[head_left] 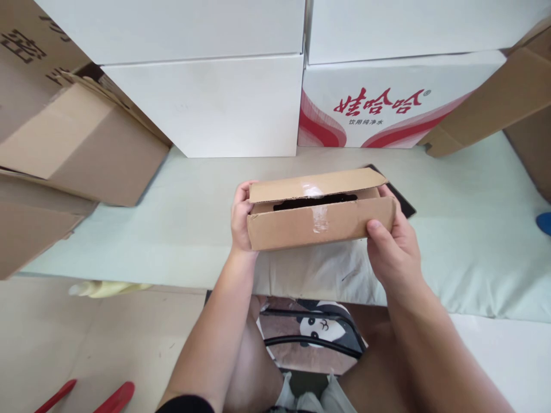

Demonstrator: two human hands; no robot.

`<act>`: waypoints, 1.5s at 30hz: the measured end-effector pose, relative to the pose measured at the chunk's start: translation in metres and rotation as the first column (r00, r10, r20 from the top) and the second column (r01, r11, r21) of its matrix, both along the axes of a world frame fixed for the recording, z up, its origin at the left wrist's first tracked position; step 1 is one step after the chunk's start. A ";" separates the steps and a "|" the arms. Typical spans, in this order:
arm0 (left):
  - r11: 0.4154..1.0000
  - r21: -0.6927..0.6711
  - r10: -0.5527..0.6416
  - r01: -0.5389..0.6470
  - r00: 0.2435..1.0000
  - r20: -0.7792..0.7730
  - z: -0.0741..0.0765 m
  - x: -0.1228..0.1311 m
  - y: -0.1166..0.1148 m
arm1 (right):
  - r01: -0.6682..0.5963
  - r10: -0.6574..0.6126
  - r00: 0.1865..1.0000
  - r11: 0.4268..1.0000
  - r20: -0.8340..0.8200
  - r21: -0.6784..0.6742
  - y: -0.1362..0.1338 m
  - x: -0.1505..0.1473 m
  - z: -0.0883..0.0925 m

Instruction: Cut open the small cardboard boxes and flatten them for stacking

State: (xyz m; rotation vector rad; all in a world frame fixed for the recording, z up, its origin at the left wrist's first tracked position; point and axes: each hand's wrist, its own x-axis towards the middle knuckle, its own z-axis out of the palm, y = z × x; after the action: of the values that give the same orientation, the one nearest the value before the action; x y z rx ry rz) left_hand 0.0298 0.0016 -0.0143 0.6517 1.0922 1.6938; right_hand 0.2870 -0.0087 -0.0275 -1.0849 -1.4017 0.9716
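Left hand (240, 218) and right hand (396, 244) grip 1 cardboard box (288, 232).

Passage, left: wide stretch of cloth (189, 223) between left hand (240, 218) and left cartons (124, 155). Passage, right: open cloth from right hand (394, 246) toward blue item (544, 222). Passage, ahead: strip of cloth between box (288, 229) and white cartons (241, 109). Obstacles: white cartons, stacked, walling the far side; left cartons; right carton (495, 97); black panel (402, 202), partly behind right hand. Box opening: narrow gap under flap (284, 188).
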 end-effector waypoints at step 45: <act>0.999 -0.034 0.024 -0.023 1.000 0.020 0.002 0.000 0.002 | -0.007 0.005 0.999 0.999 0.035 0.035 0.001 0.004 -0.009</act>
State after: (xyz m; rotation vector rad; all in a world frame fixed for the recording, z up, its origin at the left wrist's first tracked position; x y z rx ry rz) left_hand 0.0301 0.0035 -0.0125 0.6015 1.1157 1.6949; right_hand 0.2914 -0.0075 -0.0365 -1.0769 -1.4459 0.9332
